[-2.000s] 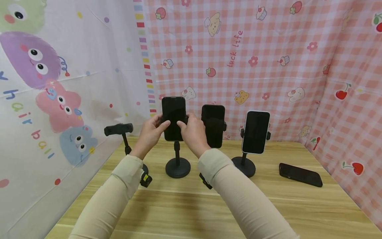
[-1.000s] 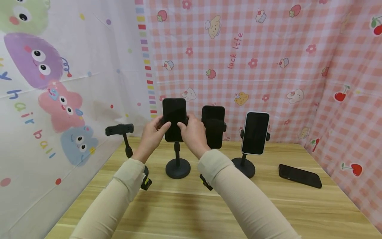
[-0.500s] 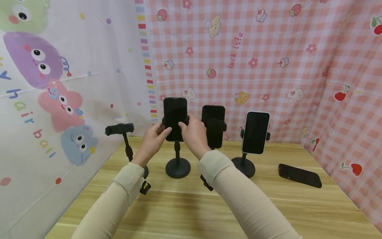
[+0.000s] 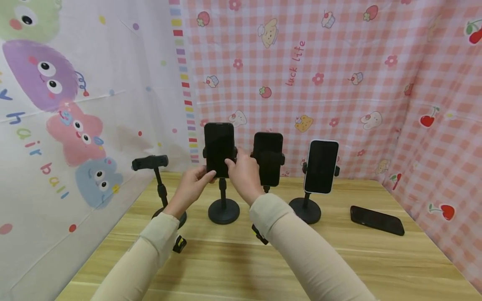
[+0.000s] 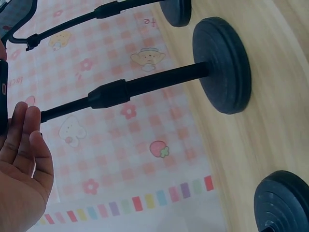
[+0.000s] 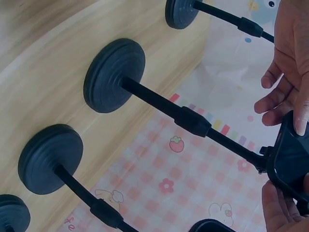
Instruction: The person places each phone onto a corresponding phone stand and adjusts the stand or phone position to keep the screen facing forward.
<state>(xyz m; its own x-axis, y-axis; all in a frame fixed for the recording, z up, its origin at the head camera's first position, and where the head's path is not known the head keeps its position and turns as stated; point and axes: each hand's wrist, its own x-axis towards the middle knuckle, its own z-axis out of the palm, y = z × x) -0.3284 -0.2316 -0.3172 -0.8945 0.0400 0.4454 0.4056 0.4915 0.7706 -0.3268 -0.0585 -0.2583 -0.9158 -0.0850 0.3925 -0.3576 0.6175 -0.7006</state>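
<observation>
A black smartphone (image 4: pixel 219 144) stands upright in the clamp of a black desktop phone holder (image 4: pixel 224 211), second from the left. My left hand (image 4: pixel 190 186) pinches its lower left corner, thumb on the front and fingers behind. From the other side my right hand (image 4: pixel 245 173) grips the right edge, its thumb over the screen. Seen from the left wrist, the phone (image 5: pixel 4 94) shows only as a dark edge beside my fingertips. The right wrist view shows both hands around the phone's lower end, with the left thumb (image 6: pixel 302 118) on its corner.
To the left stands a phone holder (image 4: pixel 150 162) with no phone in its clamp. Right of my hands, two more holders carry a black phone (image 4: pixel 269 156) and a white-edged phone (image 4: pixel 321 167). Another black phone (image 4: pixel 377 220) lies on the wooden table (image 4: pixel 226 267). Patterned cloths hang behind.
My left hand has slid down from the phone's middle to its lower left corner, uncovering the left clamp arm. The right hand has shifted slightly lower; the phone stays in its holder.
</observation>
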